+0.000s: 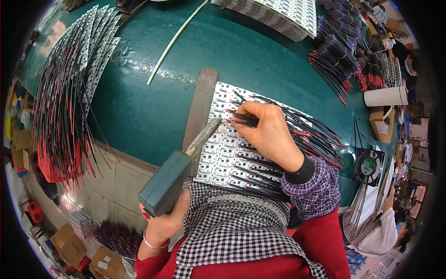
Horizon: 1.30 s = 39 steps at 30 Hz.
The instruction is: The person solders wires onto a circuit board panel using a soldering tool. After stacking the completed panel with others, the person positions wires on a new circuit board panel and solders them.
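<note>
Far left, wired strips [69, 88] fan over the green table [153, 107]. The left hand [162, 218] is wrapped tight around a soldering iron [179, 169], tip on the white boards [223, 144]. The right hand [267, 132] pinches red-black wires [241, 118] down on those boards.

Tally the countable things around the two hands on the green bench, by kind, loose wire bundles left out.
Soldering iron, in the left hand: 1
LED strip panel under the right hand: 1
Metal bar: 1
Cooling fan: 1
White roll: 1
Total: 5
</note>
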Each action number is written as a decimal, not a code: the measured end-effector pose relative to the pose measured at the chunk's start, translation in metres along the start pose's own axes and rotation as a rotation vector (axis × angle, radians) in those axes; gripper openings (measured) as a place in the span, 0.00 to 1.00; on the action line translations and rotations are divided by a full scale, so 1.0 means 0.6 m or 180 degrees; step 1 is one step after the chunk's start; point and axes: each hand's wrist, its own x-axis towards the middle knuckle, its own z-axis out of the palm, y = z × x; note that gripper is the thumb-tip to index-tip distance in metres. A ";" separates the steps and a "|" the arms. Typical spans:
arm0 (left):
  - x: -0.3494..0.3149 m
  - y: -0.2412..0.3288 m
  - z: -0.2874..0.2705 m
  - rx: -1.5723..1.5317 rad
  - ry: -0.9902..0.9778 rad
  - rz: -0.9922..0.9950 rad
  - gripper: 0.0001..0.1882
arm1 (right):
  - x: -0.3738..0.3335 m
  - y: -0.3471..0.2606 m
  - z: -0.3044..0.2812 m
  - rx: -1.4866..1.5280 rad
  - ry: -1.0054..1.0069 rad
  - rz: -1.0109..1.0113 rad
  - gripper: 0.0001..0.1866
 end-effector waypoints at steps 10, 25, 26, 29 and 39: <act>-0.007 0.011 0.003 -0.0484 0.0413 -0.0086 0.20 | -0.006 -0.008 -0.017 -0.0069 -0.0121 -0.0309 0.07; -0.021 0.001 -0.005 -0.0391 0.0194 -0.0188 0.21 | -0.041 -0.013 0.019 0.0021 0.0201 -0.0358 0.07; -0.021 0.005 -0.004 -0.0394 0.0193 -0.0190 0.21 | -0.040 -0.013 0.020 0.0025 0.0212 -0.0336 0.07; -0.019 0.015 0.001 -0.0526 0.0272 -0.0633 0.17 | -0.039 -0.014 0.020 0.0001 0.0195 -0.0308 0.07; -0.021 -0.009 -0.005 0.0039 -0.0071 -0.0078 0.15 | -0.037 -0.014 0.022 -0.0041 0.0170 -0.0265 0.07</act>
